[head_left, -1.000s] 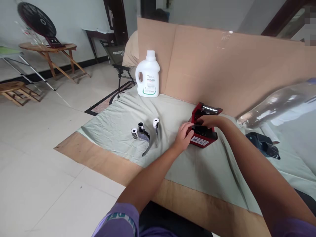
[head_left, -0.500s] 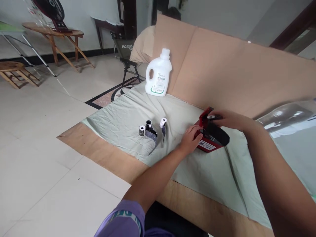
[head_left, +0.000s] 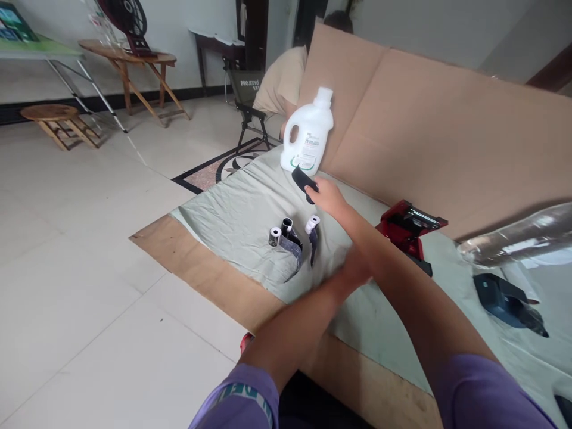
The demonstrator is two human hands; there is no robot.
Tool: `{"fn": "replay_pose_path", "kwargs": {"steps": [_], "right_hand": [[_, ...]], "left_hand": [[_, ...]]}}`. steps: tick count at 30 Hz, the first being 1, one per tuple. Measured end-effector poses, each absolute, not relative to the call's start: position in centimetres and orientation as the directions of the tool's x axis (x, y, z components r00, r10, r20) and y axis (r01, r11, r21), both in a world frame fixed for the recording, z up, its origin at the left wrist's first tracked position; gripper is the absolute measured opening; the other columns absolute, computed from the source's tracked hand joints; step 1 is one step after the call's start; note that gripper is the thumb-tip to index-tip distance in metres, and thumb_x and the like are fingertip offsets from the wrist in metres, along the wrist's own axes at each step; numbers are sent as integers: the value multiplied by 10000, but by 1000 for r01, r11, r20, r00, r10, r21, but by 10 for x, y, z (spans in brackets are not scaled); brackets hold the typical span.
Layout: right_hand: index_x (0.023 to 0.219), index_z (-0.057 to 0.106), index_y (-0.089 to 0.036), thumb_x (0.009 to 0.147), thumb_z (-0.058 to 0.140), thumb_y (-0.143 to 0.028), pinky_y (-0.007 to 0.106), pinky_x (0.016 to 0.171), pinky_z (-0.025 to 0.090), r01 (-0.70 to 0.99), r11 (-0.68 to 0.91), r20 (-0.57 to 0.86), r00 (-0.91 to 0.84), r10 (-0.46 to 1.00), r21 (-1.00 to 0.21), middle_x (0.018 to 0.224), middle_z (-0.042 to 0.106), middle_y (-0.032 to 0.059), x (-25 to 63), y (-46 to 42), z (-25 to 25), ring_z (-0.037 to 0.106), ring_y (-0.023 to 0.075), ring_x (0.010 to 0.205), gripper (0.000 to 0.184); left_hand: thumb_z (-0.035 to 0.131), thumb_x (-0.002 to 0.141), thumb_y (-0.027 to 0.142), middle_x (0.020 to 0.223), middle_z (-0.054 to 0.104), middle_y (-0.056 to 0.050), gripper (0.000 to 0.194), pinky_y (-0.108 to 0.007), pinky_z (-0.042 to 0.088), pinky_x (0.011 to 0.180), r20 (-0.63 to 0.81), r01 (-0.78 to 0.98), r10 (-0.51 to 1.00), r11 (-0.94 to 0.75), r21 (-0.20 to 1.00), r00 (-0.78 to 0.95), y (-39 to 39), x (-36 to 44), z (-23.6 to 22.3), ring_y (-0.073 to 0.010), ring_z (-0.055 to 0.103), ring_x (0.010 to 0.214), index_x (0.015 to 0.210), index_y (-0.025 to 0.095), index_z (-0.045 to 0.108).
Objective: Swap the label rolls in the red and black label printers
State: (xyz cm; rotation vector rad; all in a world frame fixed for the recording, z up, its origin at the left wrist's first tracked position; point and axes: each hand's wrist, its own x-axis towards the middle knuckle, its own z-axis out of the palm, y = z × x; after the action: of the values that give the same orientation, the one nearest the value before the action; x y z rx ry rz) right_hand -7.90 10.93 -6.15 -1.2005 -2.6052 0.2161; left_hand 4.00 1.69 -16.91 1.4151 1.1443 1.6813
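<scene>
My right hand (head_left: 329, 195) is closed on a dark paper roll with a loose strip (head_left: 305, 181), lifted just in front of the white jug (head_left: 308, 131). Beneath it on the cloth stand several small rolls with dark strips trailing: a white-ended roll (head_left: 275, 237), a black roll (head_left: 287, 225) and another white roll (head_left: 313, 224). My left hand (head_left: 357, 266) is blurred and partly covered by my right forearm; its fingers cannot be made out. Close to it, partly behind the forearm, sits a red printer-like device (head_left: 402, 229) with its lid raised.
Cardboard (head_left: 429, 119) stands upright along the back of the cloth-covered table (head_left: 223, 220). At the right lie clear plastic wrapping (head_left: 522, 235) and a dark blue-black object (head_left: 503, 301). Another person (head_left: 283, 77) is bent over beyond the jug, beside a folding chair (head_left: 245, 89).
My right hand has moved left, bringing the paper roll out of the red device and over beside the jug. The left hand has come off the device's front. The view has shifted somewhat.
</scene>
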Motion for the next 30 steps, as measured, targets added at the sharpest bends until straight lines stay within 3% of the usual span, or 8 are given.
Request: {"fn": "replay_pose_path", "kwargs": {"steps": [5, 9, 14, 16, 19, 22, 25, 30], "right_hand": [[1189, 609, -133, 995, 506, -372, 422, 897, 508, 780, 604, 37, -607, 794, -165, 1260, 600, 216, -113, 123, -101, 641, 313, 1025, 324], [1286, 535, -124, 967, 565, -373, 438, 902, 509, 799, 587, -94, -600, 795, -134, 1342, 503, 241, -120, 118, -113, 644, 312, 1022, 405], [1407, 465, -143, 963, 551, -424, 530, 1030, 403, 708, 701, 108, -693, 713, -87, 1363, 471, 223, -112, 93, -91, 482, 393, 1242, 533], [1355, 554, -169, 974, 528, -438, 517, 1041, 380, 595, 793, 137, -781, 609, -133, 1316, 498, 189, -106, 73, -81, 469, 372, 1224, 467], [1117, 724, -221, 918, 611, -549, 491, 1015, 374, 426, 880, -17, -901, 433, -210, 1263, 522, 137, -99, 38, -73, 461, 347, 1175, 400], [842, 760, -209, 787, 780, -507, 473, 954, 368, 352, 926, -109, -935, 339, -138, 1232, 529, 128, -94, 12, -74, 444, 348, 1126, 304], [790, 748, -203, 792, 787, -385, 431, 922, 359, 369, 916, -60, -929, 364, -160, 1186, 550, 112, -86, 4, -79, 458, 314, 1084, 186], [854, 762, -239, 876, 670, -289, 405, 936, 324, 439, 798, 129, -839, 529, -413, 1152, 596, 64, -61, 7, -86, 498, 270, 1085, 107]], "left_hand": [[587, 960, 218, 1394, 592, -121, 261, -443, 368, 1235, 453, 29, 877, -455, 890, -162, 24, 39, -170, -274, 514, 1373, 1218, 227, 628], [591, 953, 266, 1416, 549, -108, 279, -461, 348, 1245, 430, 45, 895, -428, 903, -116, 22, 36, -164, -252, 475, 1406, 1229, 235, 616], [563, 951, 269, 1397, 546, -95, 267, -441, 351, 1240, 408, 6, 903, -411, 911, -130, 20, 35, -161, -240, 484, 1383, 1214, 250, 606], [564, 953, 274, 1401, 542, -99, 271, -435, 347, 1239, 417, 17, 900, -419, 908, -123, 18, 34, -160, -240, 488, 1377, 1221, 250, 599], [553, 966, 290, 1413, 554, -89, 284, -451, 345, 1229, 441, 71, 890, -435, 897, -114, 11, 29, -157, -252, 500, 1366, 1246, 262, 588], [521, 978, 298, 1421, 567, -77, 293, -451, 358, 1211, 460, 117, 880, -448, 886, -116, 5, 25, -154, -260, 496, 1372, 1263, 266, 584], [510, 975, 300, 1400, 584, -89, 292, -429, 379, 1192, 504, 131, 854, -489, 862, -128, 5, 25, -155, -250, 519, 1346, 1249, 238, 590], [500, 973, 303, 1355, 611, -94, 290, -423, 381, 1190, 549, 146, 824, -531, 835, -143, 10, 28, -160, -242, 540, 1319, 1236, 226, 594]]}}
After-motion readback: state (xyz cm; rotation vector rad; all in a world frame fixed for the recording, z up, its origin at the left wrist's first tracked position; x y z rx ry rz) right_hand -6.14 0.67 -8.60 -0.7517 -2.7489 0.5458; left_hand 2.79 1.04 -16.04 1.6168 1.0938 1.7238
